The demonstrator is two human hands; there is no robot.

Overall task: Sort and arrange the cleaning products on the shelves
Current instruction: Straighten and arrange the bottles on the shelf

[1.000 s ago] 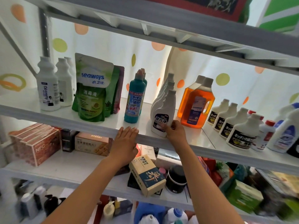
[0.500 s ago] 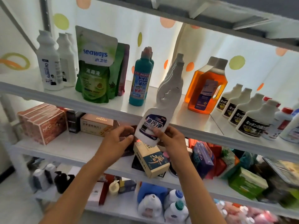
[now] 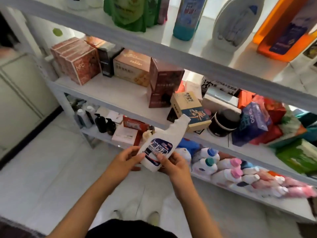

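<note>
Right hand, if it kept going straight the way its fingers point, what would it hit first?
The right hand already grips the white bottle, so that comes first. Past it, the fingers point up and left toward the left hand, which holds the bottle's other side. Depth is hard to judge here.

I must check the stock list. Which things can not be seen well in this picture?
Head view:
- Teal bottle, orange jug, green pouch: tops cut off by the upper edge.
- Pink-capped bottles: motion-blurred, labels unreadable.
- White spray bottle: base covered by left hand and right hand.
</note>
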